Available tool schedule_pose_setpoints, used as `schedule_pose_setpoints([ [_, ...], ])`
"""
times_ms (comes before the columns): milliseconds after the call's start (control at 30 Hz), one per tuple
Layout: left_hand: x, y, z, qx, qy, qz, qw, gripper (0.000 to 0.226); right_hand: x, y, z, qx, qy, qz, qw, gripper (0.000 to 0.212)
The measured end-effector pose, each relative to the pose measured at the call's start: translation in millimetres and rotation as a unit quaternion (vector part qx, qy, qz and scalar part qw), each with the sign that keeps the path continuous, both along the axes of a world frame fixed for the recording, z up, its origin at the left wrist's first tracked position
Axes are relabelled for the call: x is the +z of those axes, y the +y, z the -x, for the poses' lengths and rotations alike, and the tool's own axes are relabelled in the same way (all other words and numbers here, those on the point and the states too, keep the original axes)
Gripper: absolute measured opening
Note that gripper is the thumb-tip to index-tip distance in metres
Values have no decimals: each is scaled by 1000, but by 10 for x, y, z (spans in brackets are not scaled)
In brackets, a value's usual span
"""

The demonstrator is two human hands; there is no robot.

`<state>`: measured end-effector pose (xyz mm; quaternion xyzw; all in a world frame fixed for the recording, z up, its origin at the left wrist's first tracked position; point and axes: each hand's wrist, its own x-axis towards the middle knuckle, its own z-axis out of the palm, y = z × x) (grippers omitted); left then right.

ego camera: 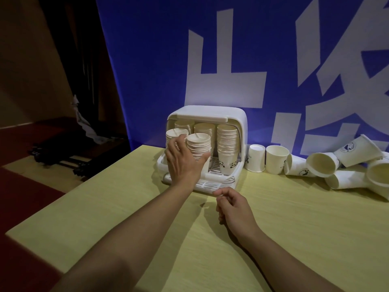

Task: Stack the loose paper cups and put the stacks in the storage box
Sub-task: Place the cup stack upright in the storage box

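- Well, the yellow table (109,207) has its left edge running diagonally from the far corner beside the storage box (242,123) down toward me, and past that edge is a dark red floor (21,186).
- The storage box stands near the far left corner of the table, its front open toward me, just before the blue banner (147,60).
- Between the box and me the table surface is bare, so my arms have free room there.
- To the right of the box two cups (255,158) stand upright, one mouth down and one mouth up, and further right the loose cups (322,165) lie on their sides in a heap against the banner.
- Inside the box I see several stacks; the front middle stack (199,142) is near the opening and the tall right stack (228,144) is beside it.
- My left hand (182,163) reaches into the opening, with the fingers spread around the front middle stack and the thumb on its right side, so it holds this stack.
- My right hand (233,207) hangs low above the table in front of the box, the fingers loosely curled and holding nothing.
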<state>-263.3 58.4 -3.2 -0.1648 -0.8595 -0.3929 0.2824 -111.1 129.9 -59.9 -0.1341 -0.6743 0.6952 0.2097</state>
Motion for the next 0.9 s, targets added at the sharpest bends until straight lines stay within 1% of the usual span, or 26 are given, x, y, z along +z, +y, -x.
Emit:
schedule_pose_setpoints([
  [67, 31, -88, 62, 14, -9, -29, 999, 103, -3, 0, 4, 0, -2, 0, 1000, 20],
  [133, 63, -170, 141, 0, -61, -29, 998, 119, -4, 0, 4, -1, -4, -1, 1000, 20],
  [200, 87, -216, 187, -19, -131, 8, 991, 132, 2, 0, 1, -1, -5, -6, 1000, 20],
  [267, 89, -221, 200, -30, -156, 59, 986, 138, 12, -2, -9, 0, -4, -10, 1000, 19],
  [333, 73, -208, 224, -35, -148, 94, 984, 139, 18, -5, -13, 0, -6, -13, 1000, 19],
  [400, 58, -192, 254, -35, -141, 107, 984, 137, 18, -7, -12, 2, -5, -13, 1000, 19],
  [733, 45, -153, 295, -25, -122, 98, 987, 128, -8, -4, -4, 9, -7, -46, 999, 19],
  [900, 46, -192, 293, -34, -130, 103, 986, 134, 10, -4, -20, 8, -7, -41, 999, 19],
])
